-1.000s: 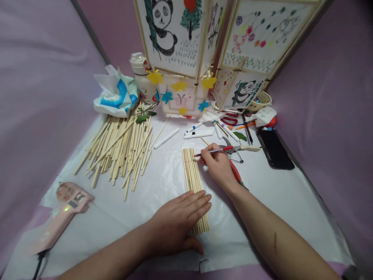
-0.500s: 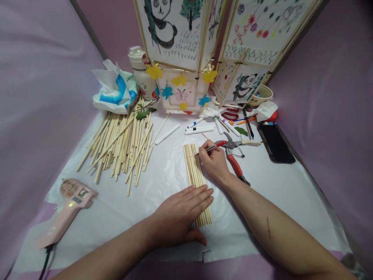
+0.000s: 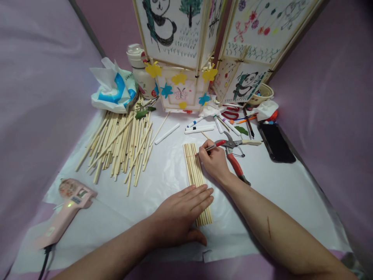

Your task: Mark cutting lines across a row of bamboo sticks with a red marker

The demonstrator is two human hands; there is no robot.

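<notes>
Head view: left hand point(image 3: 177, 219) pins a row of sticks point(image 3: 194, 167), right hand point(image 3: 215, 161) marks it.
The left palm lies flat, fingers straight and gripping nothing, likely to stop the smooth, pale round rods rolling (they sit side by side on white paper point(image 3: 276, 186)); the right fingers pinch a slim pen point(image 3: 213, 146), tip touching the far end.
</notes>
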